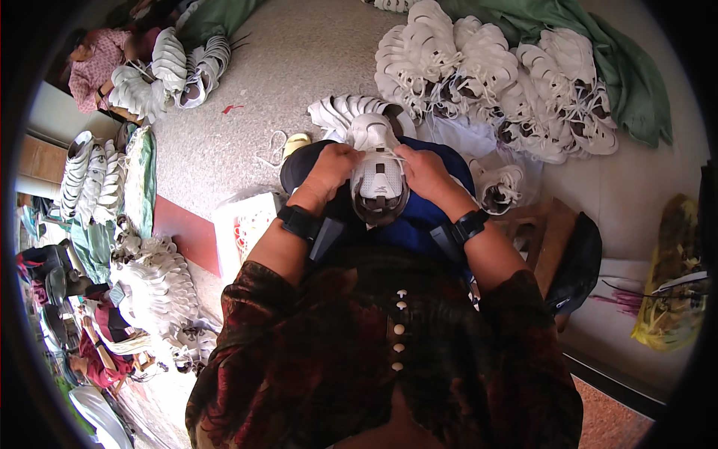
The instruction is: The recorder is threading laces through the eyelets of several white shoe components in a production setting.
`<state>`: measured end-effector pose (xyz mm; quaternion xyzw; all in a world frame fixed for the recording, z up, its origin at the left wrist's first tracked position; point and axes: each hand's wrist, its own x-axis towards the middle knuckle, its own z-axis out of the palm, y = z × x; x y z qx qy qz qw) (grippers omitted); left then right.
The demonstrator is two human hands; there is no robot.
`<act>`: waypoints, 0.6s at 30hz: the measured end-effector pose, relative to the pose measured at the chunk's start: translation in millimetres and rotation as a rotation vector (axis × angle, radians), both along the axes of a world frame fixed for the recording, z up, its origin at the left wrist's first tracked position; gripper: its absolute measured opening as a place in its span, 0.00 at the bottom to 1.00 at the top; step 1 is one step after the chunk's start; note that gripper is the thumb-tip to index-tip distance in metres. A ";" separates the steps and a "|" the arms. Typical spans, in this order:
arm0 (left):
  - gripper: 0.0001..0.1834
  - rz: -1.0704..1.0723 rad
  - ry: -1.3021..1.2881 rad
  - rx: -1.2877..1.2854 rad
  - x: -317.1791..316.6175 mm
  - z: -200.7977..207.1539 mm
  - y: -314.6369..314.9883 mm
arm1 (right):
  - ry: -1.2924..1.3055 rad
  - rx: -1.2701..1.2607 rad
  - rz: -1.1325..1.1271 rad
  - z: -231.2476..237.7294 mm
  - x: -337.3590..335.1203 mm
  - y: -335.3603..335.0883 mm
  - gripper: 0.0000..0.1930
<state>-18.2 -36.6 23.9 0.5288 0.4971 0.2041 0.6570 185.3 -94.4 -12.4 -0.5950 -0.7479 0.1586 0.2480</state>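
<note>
A white sneaker lies in my lap on dark blue cloth, its tongue and brownish opening toward me. My left hand is closed at the left side of the lacing, fingertips pinching a white shoelace. At the opposite side, my right hand is also closed, its thumb and finger on the lace. Just beyond the sneaker, a row of nested white shoe parts curves across my knees. Another white sneaker with loose laces rests to the right of my right hand.
A large pile of white sneakers lies ahead on the right, beside green cloth. A white box stands at my left, a wooden stool at my right. Other people sit among shoe piles on the left.
</note>
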 end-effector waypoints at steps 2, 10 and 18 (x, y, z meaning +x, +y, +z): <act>0.10 0.000 0.077 0.001 -2.7 -9.1 5.7 | 0.014 0.053 0.021 -3.1 0.7 -1.5 0.13; 0.07 -0.110 0.280 0.640 -4.7 -30.0 15.7 | -0.103 -0.021 0.028 6.8 -0.2 -2.5 0.18; 0.03 -0.163 0.148 0.722 -15.7 -41.5 23.8 | -0.181 0.002 0.093 8.1 -0.9 2.3 0.17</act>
